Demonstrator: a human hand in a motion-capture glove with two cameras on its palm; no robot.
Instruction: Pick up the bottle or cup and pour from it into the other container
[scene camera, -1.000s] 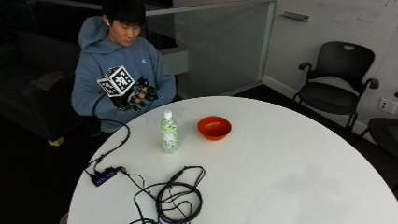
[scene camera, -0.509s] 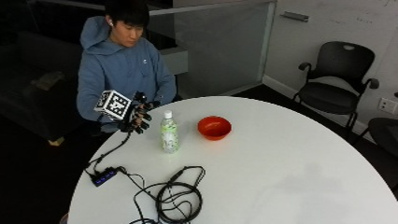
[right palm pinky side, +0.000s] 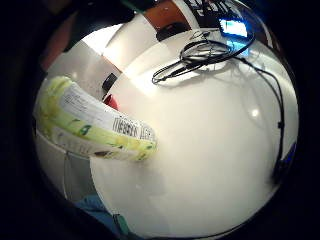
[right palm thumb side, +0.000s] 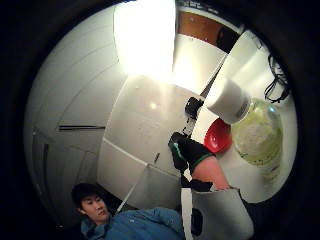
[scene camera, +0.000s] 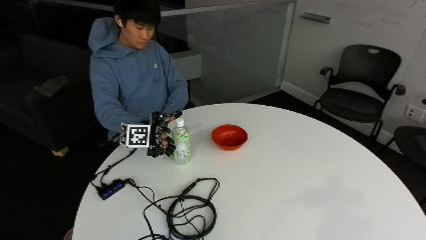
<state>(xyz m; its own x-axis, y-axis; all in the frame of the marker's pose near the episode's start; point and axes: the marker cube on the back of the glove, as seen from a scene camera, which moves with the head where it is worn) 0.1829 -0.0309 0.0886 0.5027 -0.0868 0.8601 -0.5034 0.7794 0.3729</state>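
Note:
A clear bottle (scene camera: 180, 142) with a white cap and a green label stands upright on the round white table (scene camera: 299, 190). A red bowl (scene camera: 229, 136) sits just to its right. My gloved right hand (scene camera: 162, 140) is at the bottle's left side, palm toward it and fingers spread, not wrapped round it. The thumb side palm view shows the bottle's cap (right palm thumb side: 228, 100) and body (right palm thumb side: 257, 132) close by, the bowl (right palm thumb side: 218, 136) beyond, and my thumb (right palm thumb side: 187, 152) apart from the bottle. In the little finger side palm view the label (right palm pinky side: 95, 125) looms close.
A coil of black cable (scene camera: 190, 210) lies near the table's front edge, and a small hub (scene camera: 110, 189) at the left edge. A black office chair (scene camera: 363, 90) stands beyond the table at the right. The person's bare hand (scene camera: 174, 116) is behind the bottle.
My gloved hand has come down from chest height to the table and moved up to the bottle's left side. Bottle and bowl have stayed in place.

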